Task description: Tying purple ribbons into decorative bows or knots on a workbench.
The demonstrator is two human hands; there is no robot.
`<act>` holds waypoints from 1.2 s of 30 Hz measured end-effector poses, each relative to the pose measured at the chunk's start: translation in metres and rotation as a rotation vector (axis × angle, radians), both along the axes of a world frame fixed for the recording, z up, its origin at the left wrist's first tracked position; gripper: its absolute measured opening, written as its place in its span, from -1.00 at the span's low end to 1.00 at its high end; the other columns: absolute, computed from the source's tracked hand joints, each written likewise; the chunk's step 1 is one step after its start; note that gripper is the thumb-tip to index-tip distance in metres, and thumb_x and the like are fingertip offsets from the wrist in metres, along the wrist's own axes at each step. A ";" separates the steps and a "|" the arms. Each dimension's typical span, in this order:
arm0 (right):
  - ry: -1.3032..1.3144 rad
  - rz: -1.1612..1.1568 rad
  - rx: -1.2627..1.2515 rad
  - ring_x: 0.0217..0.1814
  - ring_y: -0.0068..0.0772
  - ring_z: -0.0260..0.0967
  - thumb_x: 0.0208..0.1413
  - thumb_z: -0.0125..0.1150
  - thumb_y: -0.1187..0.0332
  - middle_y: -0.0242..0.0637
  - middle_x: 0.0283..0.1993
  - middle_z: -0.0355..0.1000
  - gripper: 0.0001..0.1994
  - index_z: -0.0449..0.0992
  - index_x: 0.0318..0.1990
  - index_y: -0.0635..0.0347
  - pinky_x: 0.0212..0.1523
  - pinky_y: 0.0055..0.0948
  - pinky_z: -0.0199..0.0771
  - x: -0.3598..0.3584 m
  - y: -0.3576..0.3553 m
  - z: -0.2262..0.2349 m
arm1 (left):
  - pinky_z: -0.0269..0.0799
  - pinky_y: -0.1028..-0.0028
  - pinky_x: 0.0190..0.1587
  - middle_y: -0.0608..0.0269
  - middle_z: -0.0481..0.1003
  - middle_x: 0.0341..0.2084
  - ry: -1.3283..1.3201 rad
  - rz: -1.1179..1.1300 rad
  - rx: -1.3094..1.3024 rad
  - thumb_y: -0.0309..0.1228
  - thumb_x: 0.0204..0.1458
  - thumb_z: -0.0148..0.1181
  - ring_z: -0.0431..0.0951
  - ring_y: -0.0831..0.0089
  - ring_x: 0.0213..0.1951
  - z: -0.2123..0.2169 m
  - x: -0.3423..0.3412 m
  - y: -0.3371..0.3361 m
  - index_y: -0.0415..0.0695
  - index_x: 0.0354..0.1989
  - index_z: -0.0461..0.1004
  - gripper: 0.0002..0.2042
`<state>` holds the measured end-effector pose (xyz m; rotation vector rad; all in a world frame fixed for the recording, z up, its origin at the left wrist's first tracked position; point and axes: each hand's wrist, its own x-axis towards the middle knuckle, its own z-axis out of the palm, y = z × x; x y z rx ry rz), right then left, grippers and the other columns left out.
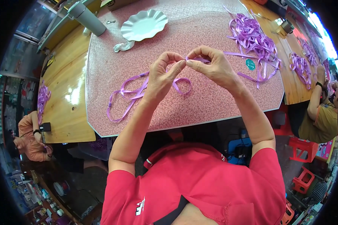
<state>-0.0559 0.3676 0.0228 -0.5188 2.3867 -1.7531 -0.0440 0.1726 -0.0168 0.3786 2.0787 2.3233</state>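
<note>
Above the pink speckled table mat [214, 101], my left hand [163, 75] and my right hand [214, 67] meet fingertip to fingertip. Both are closed in a pinch on a narrow purple ribbon [202, 59], a short stretch of which shows inside my right hand's curl. The exact spot between the fingertips is too small to make out. Looped purple ribbon [125, 91] with small darker bands lies on the mat under and left of my left hand. Beyond my right hand, a tangled heap of purple ribbons [251, 35] rests at the far right.
A white scalloped plate [144, 25] sits at the back, with crumpled white wrapping [124, 46] beside it and a grey tumbler [87, 18] farther left. One person [30, 129] is at the left and another [319, 112] at the right, near more ribbon bundles [300, 69]. Red stools [303, 180] stand lower right.
</note>
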 end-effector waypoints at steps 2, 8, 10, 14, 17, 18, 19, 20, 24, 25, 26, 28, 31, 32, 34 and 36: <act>0.005 0.015 0.004 -0.35 -0.79 0.26 0.17 0.36 0.31 -0.54 -0.36 0.43 -0.78 0.59 -0.13 0.25 -0.39 -0.71 0.26 0.000 0.002 -0.001 | 0.40 0.54 -0.07 0.31 0.53 -0.30 -0.013 -0.014 -0.028 -0.36 0.15 0.32 0.48 0.59 -0.14 0.000 0.000 -0.001 -0.20 -0.20 0.51 -0.81; 0.081 0.006 0.005 -0.37 -0.80 0.27 0.18 0.34 0.33 -0.54 -0.37 0.44 -0.79 0.59 -0.12 0.27 -0.39 -0.71 0.27 0.002 0.004 -0.005 | 0.40 0.54 -0.06 0.33 0.51 -0.28 -0.015 -0.060 -0.031 -0.35 0.16 0.31 0.46 0.60 -0.13 0.000 0.001 0.000 -0.20 -0.17 0.49 -0.80; 0.109 -0.011 0.025 -0.37 -0.80 0.26 0.18 0.34 0.33 -0.55 -0.38 0.43 -0.79 0.60 -0.13 0.28 -0.40 -0.70 0.27 0.003 0.005 -0.006 | 0.41 0.53 -0.06 0.34 0.50 -0.29 -0.016 -0.065 -0.042 -0.35 0.16 0.30 0.46 0.59 -0.14 -0.001 0.000 0.000 -0.20 -0.17 0.48 -0.79; 0.087 -0.033 0.036 -0.40 -0.81 0.22 0.19 0.33 0.34 -0.57 -0.40 0.41 -0.80 0.61 -0.14 0.28 -0.42 -0.70 0.25 0.005 0.004 -0.004 | 0.40 0.45 0.00 0.28 0.52 -0.28 0.174 0.010 -0.195 -0.35 0.14 0.31 0.50 0.49 -0.14 -0.001 0.002 0.003 -0.21 -0.18 0.47 -0.78; 0.076 -0.041 0.016 -0.42 -0.81 0.20 0.19 0.33 0.33 -0.58 -0.42 0.40 -0.80 0.61 -0.14 0.28 -0.43 -0.70 0.22 0.005 0.005 -0.004 | 0.39 0.39 0.01 0.23 0.53 -0.29 0.283 0.068 -0.276 -0.37 0.10 0.34 0.53 0.41 -0.16 0.005 0.005 0.006 -0.19 -0.21 0.48 -0.79; 0.076 -0.041 0.016 -0.42 -0.81 0.20 0.19 0.33 0.33 -0.58 -0.42 0.40 -0.80 0.61 -0.14 0.28 -0.43 -0.70 0.22 0.005 0.005 -0.004 | 0.39 0.35 0.00 0.21 0.55 -0.30 0.311 0.097 -0.302 -0.39 0.07 0.35 0.54 0.37 -0.18 0.005 0.005 0.007 -0.18 -0.23 0.48 -0.80; 0.060 -0.039 0.009 -0.42 -0.81 0.19 0.19 0.33 0.33 -0.58 -0.43 0.39 -0.80 0.62 -0.15 0.28 -0.44 -0.70 0.20 0.005 0.005 -0.005 | 0.39 0.35 0.00 0.21 0.55 -0.30 0.311 0.097 -0.302 -0.39 0.07 0.35 0.54 0.37 -0.18 0.005 0.004 0.006 -0.18 -0.23 0.48 -0.80; 0.045 -0.037 0.001 -0.42 -0.81 0.18 0.19 0.34 0.33 -0.58 -0.43 0.38 -0.81 0.62 -0.15 0.28 -0.45 -0.70 0.19 0.004 0.005 -0.005 | 0.38 0.33 -0.01 0.22 0.55 -0.33 0.382 0.132 -0.380 -0.41 0.04 0.36 0.55 0.34 -0.20 0.005 0.003 0.005 -0.17 -0.26 0.49 -0.81; 0.074 -0.054 0.011 -0.43 -0.81 0.15 0.18 0.35 0.33 -0.59 -0.43 0.37 -0.81 0.63 -0.18 0.28 -0.45 -0.70 0.16 0.005 0.003 -0.006 | 0.33 0.28 -0.06 0.25 0.55 -0.41 0.653 0.228 -0.590 -0.47 -0.01 0.36 0.55 0.29 -0.25 0.007 -0.001 0.004 -0.15 -0.34 0.50 -0.86; 0.097 -0.067 0.019 -0.43 -0.81 0.15 0.17 0.36 0.34 -0.59 -0.43 0.36 -0.82 0.64 -0.19 0.27 -0.45 -0.69 0.16 0.005 0.003 -0.007 | 0.33 0.28 -0.06 0.25 0.55 -0.41 0.653 0.227 -0.589 -0.47 -0.01 0.36 0.55 0.29 -0.25 0.007 -0.001 0.004 -0.15 -0.34 0.50 -0.86; 0.120 -0.078 0.027 -0.43 -0.80 0.14 0.16 0.37 0.34 -0.59 -0.42 0.35 -0.83 0.65 -0.20 0.27 -0.44 -0.68 0.15 0.004 0.002 -0.008 | 0.32 0.28 -0.05 0.25 0.55 -0.41 0.639 0.236 -0.584 -0.47 -0.02 0.36 0.54 0.30 -0.27 0.007 -0.001 0.004 -0.14 -0.34 0.50 -0.86; 0.163 -0.074 0.044 -0.42 -0.78 0.14 0.16 0.37 0.35 -0.58 -0.42 0.35 -0.83 0.66 -0.20 0.26 -0.44 -0.66 0.15 0.004 0.002 -0.009 | 0.30 0.29 -0.04 0.25 0.55 -0.41 0.625 0.245 -0.580 -0.47 -0.02 0.36 0.54 0.30 -0.28 0.006 0.000 0.004 -0.13 -0.34 0.50 -0.87; 0.221 -0.075 0.097 -0.41 -0.70 0.23 0.15 0.37 0.31 -0.48 -0.42 0.40 -0.81 0.67 -0.22 0.26 -0.42 -0.58 0.25 0.003 0.003 -0.009 | 0.29 0.28 -0.03 0.25 0.55 -0.42 0.513 0.229 -0.475 -0.47 -0.03 0.36 0.53 0.29 -0.29 0.003 0.001 0.004 -0.11 -0.36 0.51 -0.87; 0.235 -0.077 0.132 -0.41 -0.63 0.31 0.14 0.37 0.27 -0.40 -0.42 0.45 -0.79 0.68 -0.23 0.26 -0.40 -0.52 0.34 0.003 0.003 -0.009 | 0.33 0.30 -0.06 0.24 0.56 -0.40 0.523 0.228 -0.492 -0.47 -0.01 0.36 0.55 0.28 -0.27 0.004 0.001 0.003 -0.13 -0.36 0.52 -0.89; 0.227 -0.081 0.115 -0.41 -0.68 0.24 0.15 0.37 0.31 -0.45 -0.43 0.41 -0.81 0.68 -0.21 0.25 -0.41 -0.56 0.26 0.005 0.003 -0.008 | 0.37 0.33 -0.09 0.22 0.57 -0.38 0.533 0.226 -0.508 -0.48 0.02 0.35 0.56 0.27 -0.26 0.004 0.000 0.003 -0.14 -0.35 0.54 -0.90; 0.221 -0.084 0.099 -0.40 -0.73 0.17 0.15 0.37 0.35 -0.51 -0.43 0.36 -0.83 0.67 -0.19 0.25 -0.42 -0.61 0.18 0.006 0.002 -0.008 | 0.37 0.33 -0.09 0.23 0.58 -0.39 0.698 0.304 -0.591 -0.49 0.00 0.36 0.56 0.29 -0.26 0.002 -0.001 0.004 -0.13 -0.35 0.54 -0.90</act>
